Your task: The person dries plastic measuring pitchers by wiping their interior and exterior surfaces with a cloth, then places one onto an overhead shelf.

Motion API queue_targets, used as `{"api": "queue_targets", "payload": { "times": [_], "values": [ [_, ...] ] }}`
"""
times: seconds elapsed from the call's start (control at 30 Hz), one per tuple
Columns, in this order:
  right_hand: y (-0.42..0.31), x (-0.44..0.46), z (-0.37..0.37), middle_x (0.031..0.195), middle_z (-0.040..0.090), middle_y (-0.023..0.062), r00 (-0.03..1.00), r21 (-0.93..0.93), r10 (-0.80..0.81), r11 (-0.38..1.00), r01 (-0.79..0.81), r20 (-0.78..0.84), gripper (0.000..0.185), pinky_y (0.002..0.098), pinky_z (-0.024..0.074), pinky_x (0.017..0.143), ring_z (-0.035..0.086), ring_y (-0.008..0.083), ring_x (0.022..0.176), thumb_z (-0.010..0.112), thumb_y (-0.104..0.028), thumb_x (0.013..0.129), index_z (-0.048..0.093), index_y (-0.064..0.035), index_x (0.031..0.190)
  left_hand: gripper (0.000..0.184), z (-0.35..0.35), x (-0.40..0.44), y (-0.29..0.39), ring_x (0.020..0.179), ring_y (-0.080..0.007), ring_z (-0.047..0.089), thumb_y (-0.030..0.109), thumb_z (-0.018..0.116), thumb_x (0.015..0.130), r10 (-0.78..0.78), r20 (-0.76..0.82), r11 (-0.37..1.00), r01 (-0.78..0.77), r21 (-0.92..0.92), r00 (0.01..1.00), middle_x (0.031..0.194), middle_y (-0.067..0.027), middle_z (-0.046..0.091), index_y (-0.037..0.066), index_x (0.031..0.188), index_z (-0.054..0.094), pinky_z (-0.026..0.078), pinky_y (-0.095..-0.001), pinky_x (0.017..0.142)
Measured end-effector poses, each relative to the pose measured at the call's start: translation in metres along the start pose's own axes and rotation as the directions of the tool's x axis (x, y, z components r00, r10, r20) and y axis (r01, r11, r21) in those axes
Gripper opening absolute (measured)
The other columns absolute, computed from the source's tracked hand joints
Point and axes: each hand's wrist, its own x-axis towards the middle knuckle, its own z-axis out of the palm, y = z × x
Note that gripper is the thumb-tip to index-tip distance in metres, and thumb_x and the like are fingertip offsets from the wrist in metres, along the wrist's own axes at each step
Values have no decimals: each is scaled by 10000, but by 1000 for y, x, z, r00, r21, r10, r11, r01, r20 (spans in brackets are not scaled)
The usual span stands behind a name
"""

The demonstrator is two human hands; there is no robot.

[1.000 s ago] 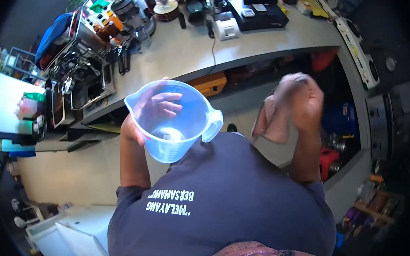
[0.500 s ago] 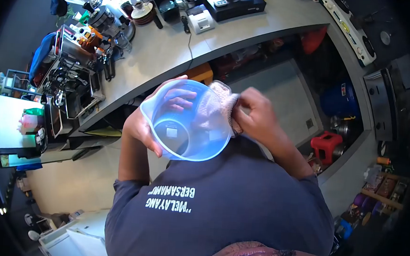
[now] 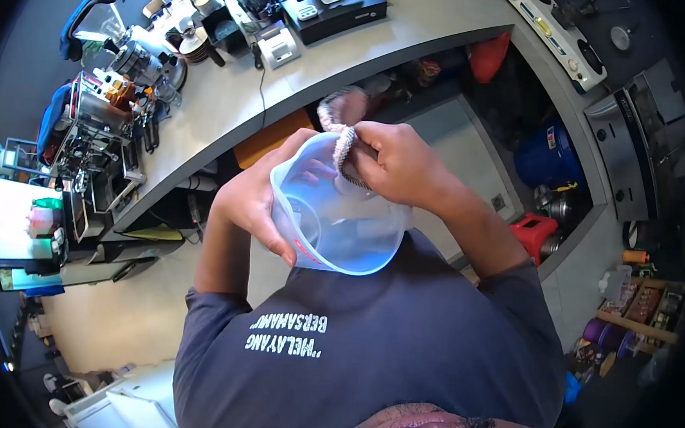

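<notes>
A translucent plastic measuring jug with red print near its base is held in front of my chest, its wide mouth tilted toward me. My left hand is wrapped around the jug's left side, thumb on the near outer wall, the other fingers behind it. Pinched in my right hand is a pinkish cloth with a grey edge. The cloth lies over the jug's far right rim, part hanging inside and part outside. Some of my right fingers are hidden inside the jug and the cloth.
A grey counter curves ahead, with a black cash drawer, a small white printer and a blender. Beneath it are a blue drum and a red container. A white stove stands at the right.
The jug has turned and shifted slightly right, bringing red print into sight. My right hand has moved left and up to the rim with the cloth, which was lying more inside the jug.
</notes>
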Motion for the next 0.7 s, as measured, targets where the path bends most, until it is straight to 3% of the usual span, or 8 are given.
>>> {"api": "queue_targets", "payload": {
  "times": [0.1,0.2,0.23,0.33,0.47,0.5,0.6,0.7],
  "values": [
    [4,-13,-18,865,668,267,999,1,-28,1000,28,20,169,451,534,682,672,458,812,632,-148,916,668,7,973,1413,21,14,-4,1276,-197,505,446,1048,393,41,-46,996,-44,-76,998,1423,-101,465,-19,1525,341,419,-353,1055],
    [27,-44,-36,844,684,234,968,-2,155,987,-158,198,164,400,532,668,697,377,752,621,-138,926,685,-3,991,1384,35,10,-10,1275,-193,506,461,1048,395,-17,-122,988,-2,-152,992,1409,-100,483,-25,1499,367,418,-330,1047],
    [38,-56,-37,830,699,188,975,84,106,989,-124,196,165,358,525,663,693,282,720,618,-140,929,700,-16,1000,1305,38,12,-9,1220,-190,532,501,1048,376,-18,-177,984,-14,-179,984,1339,-97,513,-20,1408,440,431,-319,1013],
    [43,-69,-46,828,706,36,953,106,159,976,-191,258,165,299,515,689,631,94,776,577,-77,968,710,-9,1038,1344,25,10,-15,1261,-224,514,508,1052,399,30,-59,996,-25,90,998,1312,-108,474,-58,1447,430,431,-355,1056],
    [16,-36,-53,832,701,169,994,-94,0,996,10,113,115,344,520,666,687,224,712,614,-86,940,676,-2,986,1285,20,39,-4,1145,-180,550,596,1029,385,65,21,983,-67,171,998,1186,-67,513,-53,1356,493,459,-326,978],
    [8,-25,-50,869,679,245,994,-20,-49,998,52,101,155,458,534,674,659,469,825,644,-130,894,657,-28,1011,1280,20,46,3,1118,-161,557,610,1028,361,34,65,965,-50,256,997,1173,-65,533,-40,1332,505,461,-309,955],
    [-1,-6,-51,865,674,253,977,-83,-172,980,183,126,166,466,531,674,657,475,822,642,-126,887,642,-26,1018,1204,20,50,-1,1057,-135,551,592,1030,344,93,-21,991,-91,100,995,1132,-48,580,19,1267,512,454,-289,932],
    [16,-13,-46,866,666,256,985,-120,-37,991,58,168,173,430,525,669,664,453,810,666,-127,897,656,-22,1035,1141,25,28,-6,1087,-130,564,479,1063,362,-74,-113,986,56,-154,991,1181,-33,598,7,1260,541,458,-293,966]
  ]
}}
